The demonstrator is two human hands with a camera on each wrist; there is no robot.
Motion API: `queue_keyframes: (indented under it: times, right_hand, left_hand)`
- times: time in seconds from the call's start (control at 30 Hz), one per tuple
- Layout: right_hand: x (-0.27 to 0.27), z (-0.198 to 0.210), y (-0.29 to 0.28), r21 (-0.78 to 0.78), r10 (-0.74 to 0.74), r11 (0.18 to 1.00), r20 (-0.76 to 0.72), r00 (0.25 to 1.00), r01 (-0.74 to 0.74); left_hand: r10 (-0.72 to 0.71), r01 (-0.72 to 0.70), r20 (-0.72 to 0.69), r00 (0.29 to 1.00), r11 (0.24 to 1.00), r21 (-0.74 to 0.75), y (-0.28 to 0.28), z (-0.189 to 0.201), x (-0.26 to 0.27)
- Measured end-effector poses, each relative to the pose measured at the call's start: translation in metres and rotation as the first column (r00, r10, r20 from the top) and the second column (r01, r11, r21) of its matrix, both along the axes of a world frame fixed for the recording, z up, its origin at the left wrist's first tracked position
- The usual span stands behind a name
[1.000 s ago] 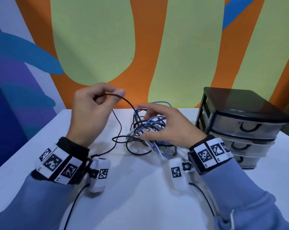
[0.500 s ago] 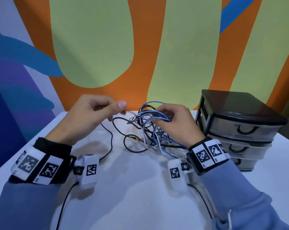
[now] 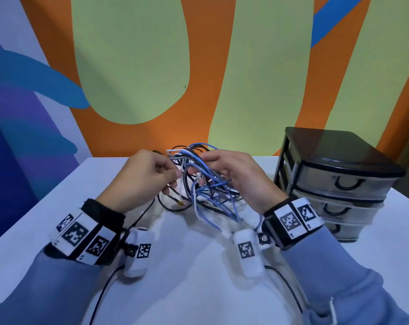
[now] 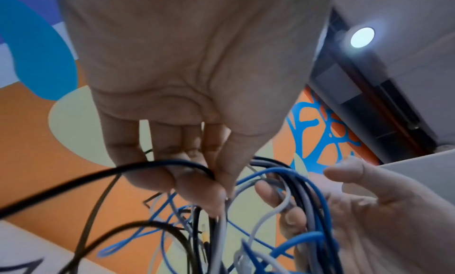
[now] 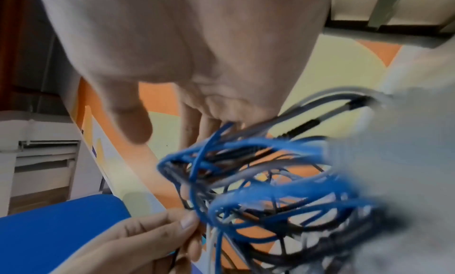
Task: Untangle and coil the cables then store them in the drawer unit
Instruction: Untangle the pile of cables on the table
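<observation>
A tangle of blue, black and grey-white cables (image 3: 205,184) is lifted above the white table (image 3: 187,289) between both hands. My left hand (image 3: 149,177) pinches a black cable (image 4: 157,165) and a grey-white strand at the tangle's left side. My right hand (image 3: 236,174) has its fingers curled through the loops (image 5: 246,161) on the right side. The lower loops trail down onto the table. The black-topped drawer unit (image 3: 339,174) stands at the right, its three drawers closed.
The painted orange and green wall (image 3: 198,66) rises right behind the table's far edge. Thin black leads (image 3: 100,299) run from the wrist cameras across the near part of the table. The table's left edge (image 3: 34,202) lies near my left forearm.
My left hand dropped from holding a black cable up high and came right into the tangle. The right hand raised the bundle off the table. Both hands now meet at the bundle.
</observation>
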State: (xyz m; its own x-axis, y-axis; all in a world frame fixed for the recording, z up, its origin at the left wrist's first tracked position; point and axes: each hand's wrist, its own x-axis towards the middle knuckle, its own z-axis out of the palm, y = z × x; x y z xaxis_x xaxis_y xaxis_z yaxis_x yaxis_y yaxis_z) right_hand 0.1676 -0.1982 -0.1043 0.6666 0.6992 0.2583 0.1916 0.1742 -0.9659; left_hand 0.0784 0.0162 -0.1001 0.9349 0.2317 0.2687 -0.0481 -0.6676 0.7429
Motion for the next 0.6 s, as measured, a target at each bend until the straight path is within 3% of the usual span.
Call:
queue_keyframes:
  times: [0.1, 0.23, 0.37, 0.5, 0.6]
  right_hand:
    - [0.000, -0.004, 0.003, 0.019, -0.068, 0.997, -0.008, 0.998, 0.068]
    - [0.006, -0.018, 0.011, -0.059, -0.246, 0.962, 0.238, 0.939, 0.267]
    - [0.008, -0.024, 0.015, -0.158, -0.207, 0.956, 0.225, 0.952, 0.246]
    - [0.011, -0.026, 0.018, -0.122, -0.296, 0.927, 0.340, 0.893, 0.354]
    - [0.012, -0.026, 0.018, -0.038, -0.383, 0.904, 0.377, 0.844, 0.427]
  left_hand:
    - [0.026, -0.022, 0.045, 0.999, 0.996, -0.085, 0.007, -0.002, 0.002]
    - [0.003, 0.009, 0.042, 0.999, 0.958, -0.286, 0.001, -0.003, 0.003]
    - [0.007, 0.021, 0.067, 0.998, 0.913, -0.407, -0.002, -0.004, 0.003]
    - [0.018, 0.029, 0.139, 0.990, 0.943, -0.332, -0.013, 0.000, 0.000]
    - [0.144, -0.044, 0.287, 0.947, 0.944, -0.328, -0.018, 0.007, -0.001]
